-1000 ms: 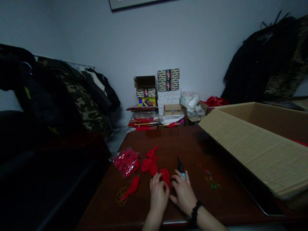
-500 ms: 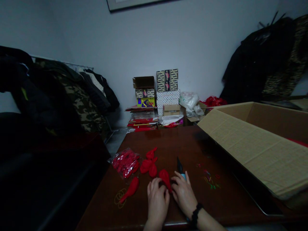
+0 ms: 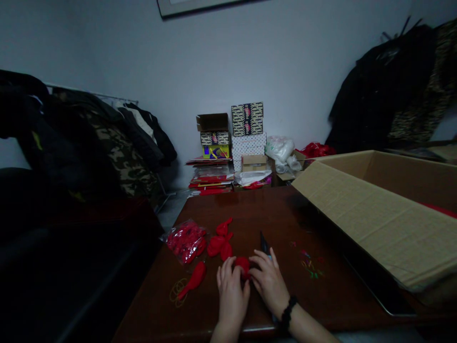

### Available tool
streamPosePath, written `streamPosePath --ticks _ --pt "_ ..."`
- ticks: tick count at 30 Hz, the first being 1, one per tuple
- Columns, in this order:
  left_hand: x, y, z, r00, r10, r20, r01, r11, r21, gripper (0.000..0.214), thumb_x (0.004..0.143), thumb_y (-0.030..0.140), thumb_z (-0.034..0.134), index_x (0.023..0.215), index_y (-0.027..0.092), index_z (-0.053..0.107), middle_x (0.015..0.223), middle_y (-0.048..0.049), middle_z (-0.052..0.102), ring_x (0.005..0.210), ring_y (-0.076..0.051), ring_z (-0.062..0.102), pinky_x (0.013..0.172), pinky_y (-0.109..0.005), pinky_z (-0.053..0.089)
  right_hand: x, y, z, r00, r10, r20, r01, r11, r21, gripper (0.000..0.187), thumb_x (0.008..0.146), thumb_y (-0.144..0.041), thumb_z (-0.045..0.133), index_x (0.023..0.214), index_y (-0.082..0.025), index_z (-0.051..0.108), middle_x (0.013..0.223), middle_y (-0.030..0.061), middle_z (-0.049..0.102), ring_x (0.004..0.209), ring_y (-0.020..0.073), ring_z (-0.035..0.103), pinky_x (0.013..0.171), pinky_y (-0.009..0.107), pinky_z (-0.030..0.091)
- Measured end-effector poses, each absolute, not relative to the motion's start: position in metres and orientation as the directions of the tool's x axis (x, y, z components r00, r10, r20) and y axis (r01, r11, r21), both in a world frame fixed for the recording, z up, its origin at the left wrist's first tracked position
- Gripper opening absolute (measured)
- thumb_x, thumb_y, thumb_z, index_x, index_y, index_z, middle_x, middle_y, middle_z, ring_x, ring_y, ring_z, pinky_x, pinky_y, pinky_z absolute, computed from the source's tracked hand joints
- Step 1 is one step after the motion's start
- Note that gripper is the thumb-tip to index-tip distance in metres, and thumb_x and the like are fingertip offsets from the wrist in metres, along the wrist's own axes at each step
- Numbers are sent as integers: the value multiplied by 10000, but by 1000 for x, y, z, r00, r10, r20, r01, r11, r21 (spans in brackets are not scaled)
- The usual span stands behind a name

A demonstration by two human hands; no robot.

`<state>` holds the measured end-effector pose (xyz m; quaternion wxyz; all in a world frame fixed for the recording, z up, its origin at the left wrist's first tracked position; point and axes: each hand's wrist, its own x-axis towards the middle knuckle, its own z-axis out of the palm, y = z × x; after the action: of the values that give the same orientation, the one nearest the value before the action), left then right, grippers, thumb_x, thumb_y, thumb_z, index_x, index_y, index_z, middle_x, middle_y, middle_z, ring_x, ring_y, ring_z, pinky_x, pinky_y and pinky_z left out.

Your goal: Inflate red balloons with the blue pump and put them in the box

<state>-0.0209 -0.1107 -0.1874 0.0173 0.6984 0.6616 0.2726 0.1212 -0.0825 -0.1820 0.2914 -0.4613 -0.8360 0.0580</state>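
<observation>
A red balloon (image 3: 243,267), limp and partly hidden, lies between my two hands near the table's front. My left hand (image 3: 231,286) closes on it from the left. From the right, my right hand (image 3: 268,276) has its fingertips on the same balloon. Beneath and beside the right hand is a balloon pump (image 3: 264,244) with a black nozzle, mostly covered. Left of my hands rests another limp balloon (image 3: 197,276), its neck over yellow rubber bands (image 3: 177,294). Several more red balloons (image 3: 220,245) lie farther back, beside a clear bag of red balloons (image 3: 187,241).
An open cardboard box (image 3: 378,214) stands on the right, over a dark flat object (image 3: 378,281). Small coloured bands (image 3: 311,267) are scattered right of my hands. Stacked boxes (image 3: 248,119) stand beyond the table's far edge. A dark sofa (image 3: 71,267) is at left.
The balloon between my hands went from lying stretched out to being folded or bunched up. My right hand shifted slightly up and left, and my left hand closed in on the balloon.
</observation>
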Motion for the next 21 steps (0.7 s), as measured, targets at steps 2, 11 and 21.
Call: streamPosePath --ticks 2,11,21 --pt "-19 -112 -184 -11 941 337 913 -127 387 223 756 133 465 839 219 653 1292 -70 524 1287 -263 362 1098 -506 191 121 -74 -178 -401 813 422 751 556 -356 239 816 -138 509 911 -295 664 1131 7 614 1241 224 399 1101 568 77" --pt "-16 -94 -170 -32 957 287 912 -89 399 286 744 170 523 979 235 672 1414 -76 419 1351 -266 265 1094 -512 158 114 11 -121 -506 729 461 717 653 -245 198 860 -223 488 845 -257 682 1086 0 629 1248 202 371 1111 516 20" --pt "-22 -80 -158 -80 942 326 871 -93 483 245 773 229 509 923 221 702 1376 -89 458 1314 -281 322 1089 -492 196 122 11 -123 -713 571 408 577 807 -122 190 869 -274 510 814 -262 691 1111 -2 623 1279 166 352 1131 447 47"
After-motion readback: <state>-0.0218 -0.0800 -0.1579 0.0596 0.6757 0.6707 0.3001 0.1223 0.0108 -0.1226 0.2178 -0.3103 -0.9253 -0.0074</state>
